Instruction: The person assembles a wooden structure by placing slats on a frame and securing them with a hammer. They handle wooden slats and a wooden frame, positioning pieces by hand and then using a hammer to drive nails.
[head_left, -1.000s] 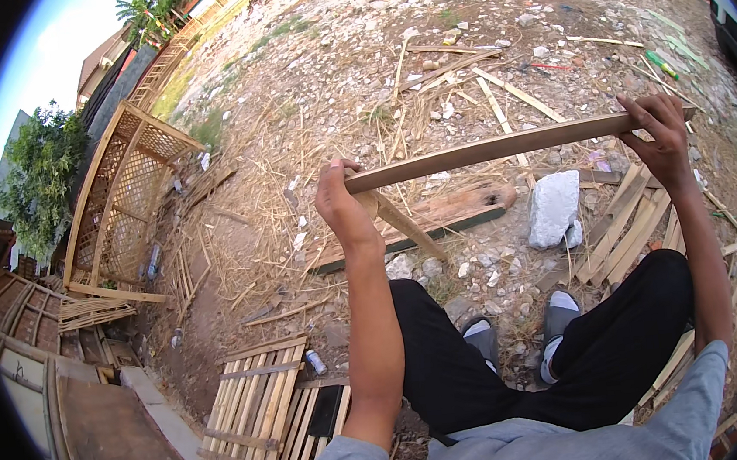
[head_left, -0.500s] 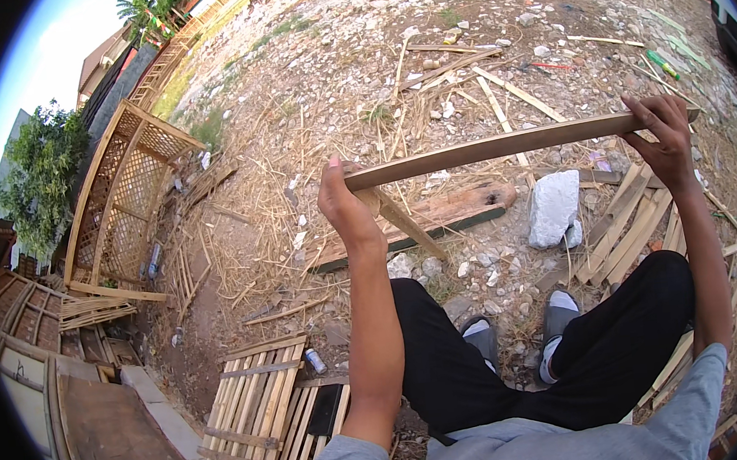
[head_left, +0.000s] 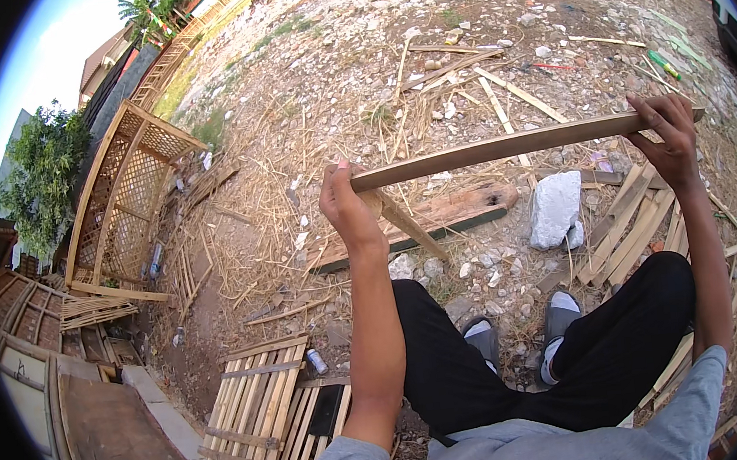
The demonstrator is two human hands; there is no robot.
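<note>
A long, flat strip of wood or bamboo (head_left: 501, 146) spans the space between my hands, held up in front of me. My left hand (head_left: 344, 199) is closed on its left end, thumb on top. Farther right, my right hand (head_left: 668, 129) grips it near the other end, and a short tip sticks out past the fingers. A pale stick (head_left: 412, 228) slants down from beside my left hand; I cannot tell whether that hand holds it too. Under the strip, a thick weathered timber (head_left: 463, 208) lies on the ground.
A white stone block (head_left: 555, 209) and a pile of slats (head_left: 627, 225) lie before my right knee. Slatted wooden panels (head_left: 257, 406) rest at lower left. Farther left stands a lattice panel (head_left: 116, 195). Rubble and loose strips cover the ground.
Both hands and the strip have shifted very slightly to the right. My grip looks the same.
</note>
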